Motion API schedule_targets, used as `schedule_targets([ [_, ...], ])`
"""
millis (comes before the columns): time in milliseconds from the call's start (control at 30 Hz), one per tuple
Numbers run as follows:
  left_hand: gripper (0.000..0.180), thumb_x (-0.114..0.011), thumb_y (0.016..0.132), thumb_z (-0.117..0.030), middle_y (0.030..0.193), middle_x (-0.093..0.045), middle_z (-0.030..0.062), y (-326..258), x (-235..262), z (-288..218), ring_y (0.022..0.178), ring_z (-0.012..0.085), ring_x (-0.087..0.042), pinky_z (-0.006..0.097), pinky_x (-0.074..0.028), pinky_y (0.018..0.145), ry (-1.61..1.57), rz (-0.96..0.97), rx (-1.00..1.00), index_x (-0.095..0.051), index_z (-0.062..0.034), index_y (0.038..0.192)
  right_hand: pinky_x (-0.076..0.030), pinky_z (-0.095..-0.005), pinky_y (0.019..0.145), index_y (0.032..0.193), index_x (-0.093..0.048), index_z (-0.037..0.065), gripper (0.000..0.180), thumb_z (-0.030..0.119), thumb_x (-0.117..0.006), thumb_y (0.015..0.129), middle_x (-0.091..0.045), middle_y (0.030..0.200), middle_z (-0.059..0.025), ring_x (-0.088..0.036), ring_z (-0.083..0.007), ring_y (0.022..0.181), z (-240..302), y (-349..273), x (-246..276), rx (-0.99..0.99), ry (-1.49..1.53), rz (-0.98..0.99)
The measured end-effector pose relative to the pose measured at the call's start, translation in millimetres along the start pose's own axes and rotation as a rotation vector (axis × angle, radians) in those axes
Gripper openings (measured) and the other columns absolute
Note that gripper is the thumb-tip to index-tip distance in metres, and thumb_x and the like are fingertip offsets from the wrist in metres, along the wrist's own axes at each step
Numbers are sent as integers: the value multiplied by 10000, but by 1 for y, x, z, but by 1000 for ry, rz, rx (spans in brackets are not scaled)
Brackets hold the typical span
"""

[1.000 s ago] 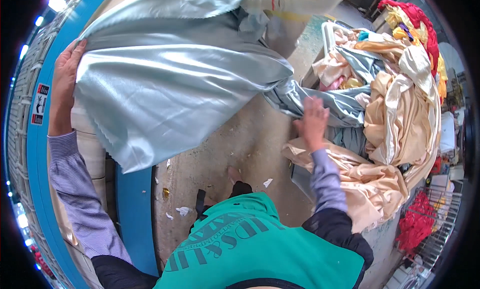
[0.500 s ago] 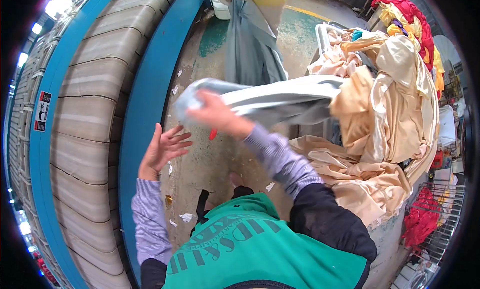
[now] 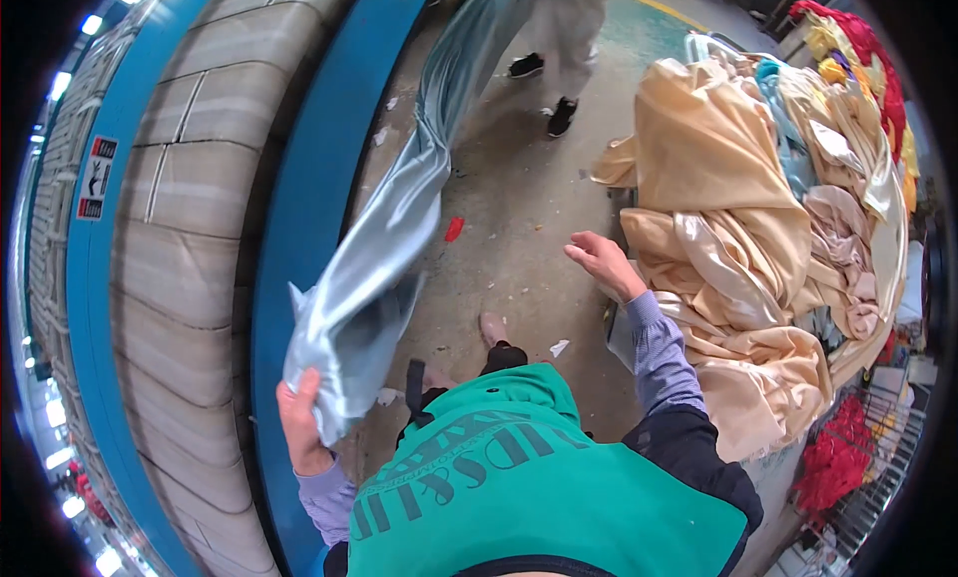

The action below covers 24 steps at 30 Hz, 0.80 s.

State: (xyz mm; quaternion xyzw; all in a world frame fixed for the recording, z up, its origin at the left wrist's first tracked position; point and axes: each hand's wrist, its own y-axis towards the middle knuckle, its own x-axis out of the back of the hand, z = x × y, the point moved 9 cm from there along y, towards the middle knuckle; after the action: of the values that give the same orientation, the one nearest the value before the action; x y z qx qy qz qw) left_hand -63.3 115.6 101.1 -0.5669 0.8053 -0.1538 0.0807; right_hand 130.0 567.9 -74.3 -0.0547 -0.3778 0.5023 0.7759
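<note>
My left hand [image 3: 299, 412], at the lower left, is closed on one end of a shiny pale blue satin cloth [image 3: 344, 288]. From there the cloth stretches up and away beside the blue machine edge to the top of the view, where its far end is out of sight. My right hand [image 3: 606, 263] is in the air left of a heap of peach satin cloth [image 3: 723, 163], apart from it, with nothing in it and its fingers loosely stretched out.
On the left runs a machine with a wide beige slatted belt [image 3: 180, 258] and a blue side rail [image 3: 309, 208]. Another person in grey trousers [image 3: 569, 28] stands ahead. A wire basket [image 3: 883, 432] and red cloth [image 3: 838, 447] are at the right. Scraps, one red [image 3: 454, 228], lie on the floor.
The pale blue cloth has swung from the right-hand heap over to the left. My left hand, empty before, has taken its end. My right hand has let go and moved right.
</note>
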Motion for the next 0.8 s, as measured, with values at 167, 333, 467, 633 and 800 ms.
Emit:
schedule_targets([
  [167, 359, -582, 879, -212, 1015, -624, 91, -60, 34, -41, 883, 169, -586, 313, -450, 853, 191, -271, -178, -554, 24, 1147, -439, -266, 727, 1288, -480, 64, 544, 409, -587, 881, -579, 1097, -2, -570, -87, 928, -30, 59, -113, -91, 681, -2],
  [333, 382, -557, 882, -240, 1054, -613, 100, -113, 93, -65, 929, 199, -577, 340, -439, 880, 205, -537, -325, -548, 20, 1162, -267, -638, 984, 1453, -166, 54, 1107, 690, -637, 678, -109, 1524, -137, -161, -373, 1378, -19, 81, -266, -632, 1018, 166],
  [467, 402, -537, 885, -262, 1086, -604, 107, -143, 134, -80, 966, 222, -570, 362, -430, 901, 177, -740, -421, -544, 17, 1175, -341, -608, 954, 1394, -327, 102, 880, 614, -625, 743, -326, 1429, -129, -325, -367, 1292, 69, 86, -347, -676, 1653, 309],
  [633, 427, -512, 889, -289, 1126, -593, 116, -184, 204, -86, 1012, 252, -561, 390, -419, 928, 80, -961, -514, -537, 13, 1190, -384, -580, 930, 1349, -380, 81, 775, 550, -619, 781, -414, 1353, -137, -406, -354, 1227, 40, 108, -363, -610, 1635, 381],
  [800, 454, -488, 892, -317, 1166, -582, 124, -166, 253, -11, 1059, 281, -552, 417, -408, 955, -183, -820, -329, -531, 8, 1206, -427, -553, 906, 1304, -433, 60, 671, 486, -613, 818, -501, 1277, -144, -488, -341, 1162, -106, 92, -270, -518, 1435, 201],
])
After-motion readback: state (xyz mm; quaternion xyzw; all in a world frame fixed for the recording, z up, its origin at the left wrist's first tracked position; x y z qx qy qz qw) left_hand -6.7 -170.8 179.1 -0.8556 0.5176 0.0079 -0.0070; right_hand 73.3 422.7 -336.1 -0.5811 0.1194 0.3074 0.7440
